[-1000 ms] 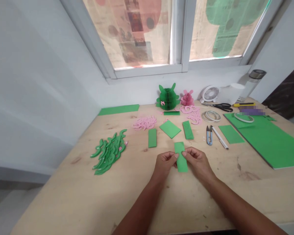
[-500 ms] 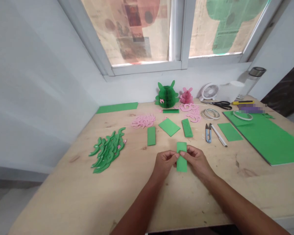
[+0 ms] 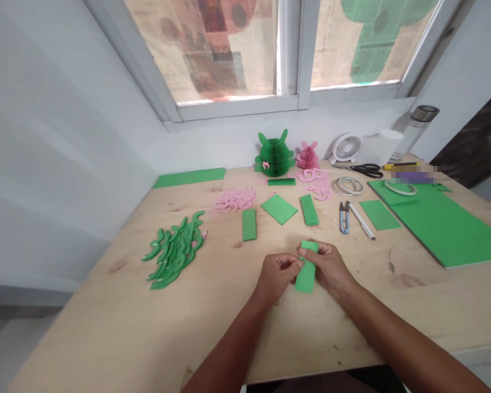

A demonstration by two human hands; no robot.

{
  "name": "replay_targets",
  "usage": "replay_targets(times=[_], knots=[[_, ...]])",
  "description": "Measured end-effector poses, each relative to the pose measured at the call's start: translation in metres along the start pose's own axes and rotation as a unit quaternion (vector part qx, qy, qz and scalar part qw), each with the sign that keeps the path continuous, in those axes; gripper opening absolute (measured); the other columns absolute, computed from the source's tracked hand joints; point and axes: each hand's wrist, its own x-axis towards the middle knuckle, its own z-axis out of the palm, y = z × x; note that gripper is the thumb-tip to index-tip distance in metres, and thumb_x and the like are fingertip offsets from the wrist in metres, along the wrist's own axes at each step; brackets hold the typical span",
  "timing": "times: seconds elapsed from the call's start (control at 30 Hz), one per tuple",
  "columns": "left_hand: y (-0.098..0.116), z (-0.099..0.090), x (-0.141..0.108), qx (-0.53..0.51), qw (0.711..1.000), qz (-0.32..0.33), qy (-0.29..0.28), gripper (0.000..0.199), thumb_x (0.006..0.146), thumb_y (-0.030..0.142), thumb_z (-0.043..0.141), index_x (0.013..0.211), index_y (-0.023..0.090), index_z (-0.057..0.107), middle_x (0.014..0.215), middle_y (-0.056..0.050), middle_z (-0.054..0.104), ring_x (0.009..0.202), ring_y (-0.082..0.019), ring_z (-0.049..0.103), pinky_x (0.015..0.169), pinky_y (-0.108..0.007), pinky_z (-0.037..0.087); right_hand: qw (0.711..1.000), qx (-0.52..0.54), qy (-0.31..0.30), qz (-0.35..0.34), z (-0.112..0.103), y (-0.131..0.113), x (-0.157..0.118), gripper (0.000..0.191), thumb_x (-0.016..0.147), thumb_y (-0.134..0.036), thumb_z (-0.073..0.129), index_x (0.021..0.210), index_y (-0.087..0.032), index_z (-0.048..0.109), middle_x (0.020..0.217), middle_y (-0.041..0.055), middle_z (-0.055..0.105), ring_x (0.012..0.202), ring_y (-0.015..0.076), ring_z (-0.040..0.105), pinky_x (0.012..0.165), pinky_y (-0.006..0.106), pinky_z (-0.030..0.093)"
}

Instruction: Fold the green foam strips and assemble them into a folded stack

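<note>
"So, what is between the two hands?"

"A green paper strip (image 3: 306, 278), flat, smooth and matte, a narrow rectangle tilted slightly over the near middle of the wooden tabletop (image 3: 229, 333). Whether its lower edge touches the wood, I can't tell."

"And the fingers?"

"The left hand (image 3: 279, 275) pinches the strip's left edge between thumb and forefinger. The right hand (image 3: 333, 267) grips it higher up, thumb flat across the face; that thumb covers part of the paper, and the strip hides the fingertips behind."

"What lies just beyond?"

"A green rectangle (image 3: 249, 225), a squarish green piece (image 3: 279, 209) set cornerwise and a creased green packet (image 3: 309, 209). Blue-handled thread snips (image 3: 344, 218) lie beside a white pen (image 3: 361, 221) to the right."

"Farther out?"

"Curved, overlapping green cut-outs (image 3: 175, 251) at left, then curly pink cut-outs (image 3: 235, 200). At the back, a ribbed, rounded green honeycomb-paper figure (image 3: 275, 158) stands beside a smaller pink one (image 3: 308, 157). Rightward are ring-shaped tape rolls (image 3: 354, 186), black-handled scissors (image 3: 370, 171) and a round-faced white fan (image 3: 347, 148)."
</note>
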Motion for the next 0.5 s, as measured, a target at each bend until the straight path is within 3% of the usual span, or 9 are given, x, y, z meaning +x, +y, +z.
replay_targets(times=[0.33,0.5], knots=[[-0.004,0.003,-0.001,-0.005,1.0,-0.021,-0.01,0.026,0.061,0.038,0.069,0.051,0.015,0.063,0.042,0.002,0.05,0.04,-0.007,0.041,0.043,-0.02,0.033,0.999,0.002,0.033,-0.029,0.001,-0.008,0.0,0.019,0.054,-0.028,0.079,0.061,-0.015,0.067,0.065,-0.0009,0.058,0.054,0.0088,0.046,0.051,0.022,0.037],[-0.006,0.004,-0.004,0.015,0.998,-0.048,-0.023,0.024,0.062,0.036,0.068,0.052,0.014,0.062,0.042,0.002,0.051,0.04,-0.007,0.042,0.042,-0.02,0.031,0.993,0.01,0.104,-0.063,-0.01,-0.012,0.011,0.02,0.052,-0.03,0.08,0.06,-0.017,0.066,0.065,0.0005,0.062,0.059,0.0115,0.05,0.056,0.025,0.038]])
